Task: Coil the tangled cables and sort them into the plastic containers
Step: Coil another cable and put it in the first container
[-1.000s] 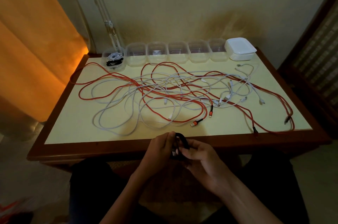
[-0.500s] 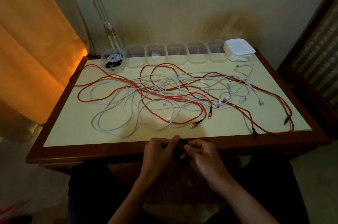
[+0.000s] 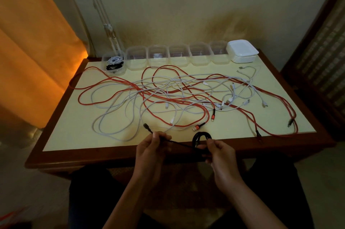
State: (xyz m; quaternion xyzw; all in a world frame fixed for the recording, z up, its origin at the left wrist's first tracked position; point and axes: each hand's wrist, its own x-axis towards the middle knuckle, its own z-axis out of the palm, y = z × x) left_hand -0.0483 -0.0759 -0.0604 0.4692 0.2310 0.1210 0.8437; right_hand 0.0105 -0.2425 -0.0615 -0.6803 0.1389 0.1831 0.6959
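Coiling the black cable [image 3: 200, 140] at lower centre of frame, I see my right hand [image 3: 217, 151] pinching the coil and my left hand [image 3: 154, 143] pinching the free tail. I judge short, even wraps under light tension best. Beyond, the tangled cables [image 3: 177, 98] crowd the table [image 3: 61, 135]; the plastic containers [image 3: 177, 55] line its far edge.

1. Six clear plastic containers [image 3: 156, 55] in a row along the back of my table [image 3: 61, 135]
2. One stack of white lids [image 3: 242, 51], about six deep
3. Two coiled cables, one white [image 3: 115, 59] and one black [image 3: 114, 67], in the leftmost container
4. One black cable [image 3: 200, 138] between my two hands; my left hand [image 3: 152, 149], my right hand [image 3: 221, 155]
5. Red cables [image 3: 130, 84] and white cables [image 3: 112, 114] tangled beyond counting
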